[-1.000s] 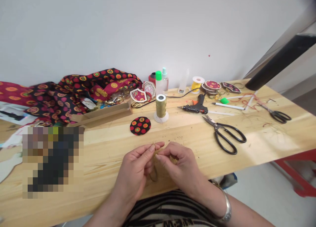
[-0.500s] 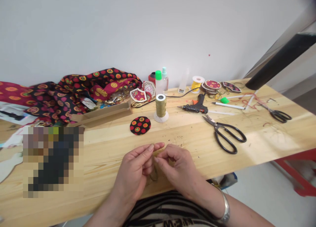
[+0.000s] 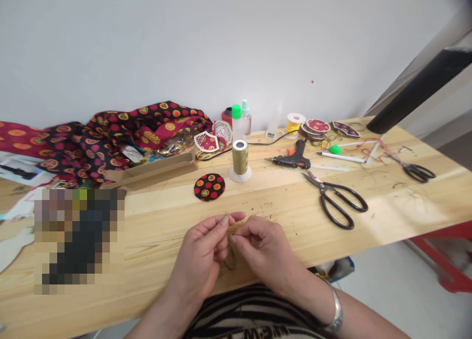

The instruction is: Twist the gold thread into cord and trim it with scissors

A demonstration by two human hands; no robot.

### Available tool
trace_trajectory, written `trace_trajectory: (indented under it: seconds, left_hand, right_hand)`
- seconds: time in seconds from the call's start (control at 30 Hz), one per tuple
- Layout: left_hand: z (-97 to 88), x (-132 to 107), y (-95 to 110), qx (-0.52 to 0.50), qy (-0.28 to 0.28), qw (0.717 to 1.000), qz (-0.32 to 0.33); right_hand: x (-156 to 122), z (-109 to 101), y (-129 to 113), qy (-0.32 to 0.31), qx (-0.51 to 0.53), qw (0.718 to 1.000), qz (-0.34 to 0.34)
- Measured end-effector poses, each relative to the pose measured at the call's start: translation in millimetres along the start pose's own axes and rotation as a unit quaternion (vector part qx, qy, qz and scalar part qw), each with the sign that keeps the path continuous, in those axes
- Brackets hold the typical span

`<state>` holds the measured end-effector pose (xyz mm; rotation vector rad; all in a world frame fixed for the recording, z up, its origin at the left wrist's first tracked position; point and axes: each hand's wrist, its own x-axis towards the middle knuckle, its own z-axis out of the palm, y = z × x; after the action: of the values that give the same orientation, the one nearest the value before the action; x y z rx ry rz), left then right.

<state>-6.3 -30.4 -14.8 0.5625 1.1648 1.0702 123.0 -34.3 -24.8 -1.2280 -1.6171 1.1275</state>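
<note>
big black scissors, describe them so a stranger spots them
On the wooden table, find the glue gun right of centre. Just in front of it lie the big black scissors, larger and nearer than the small pair far right.

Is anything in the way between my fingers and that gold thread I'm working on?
Nothing visible. The left hand and right hand both pinch the gold thread at their fingertips, above the table edge. The round fabric patch and gold spool sit farther back, apart from them.
</note>
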Motion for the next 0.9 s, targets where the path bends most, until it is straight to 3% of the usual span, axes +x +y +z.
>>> trace_trajectory:
  seconds: [0.13, 0.33, 0.6, 0.9]
  left_hand:
    - [0.8, -1.1, 0.6, 0.012, 0.000, 1.000, 0.004]
    - [1.6, -1.5, -2.4, 0.076, 0.009, 0.995, 0.063]
    - [-2.1, -4.2, -2.5, 0.258, -0.026, 0.959, 0.111]
    - [-3.6, -3.7, -3.6, 0.292, -0.063, 0.951, 0.073]
  right_hand:
    - [0.5, -6.9, -1.1, -0.027, -0.013, 0.999, 0.011]
    - [9.1, -21.1, 2.9, 0.043, 0.030, 0.998, 0.018]
    - [19.5, -23.9, 7.7, -0.049, 0.184, 0.979, 0.070]
    - [22.8, -25.3, 7.0, -0.046, 0.181, 0.978, 0.092]
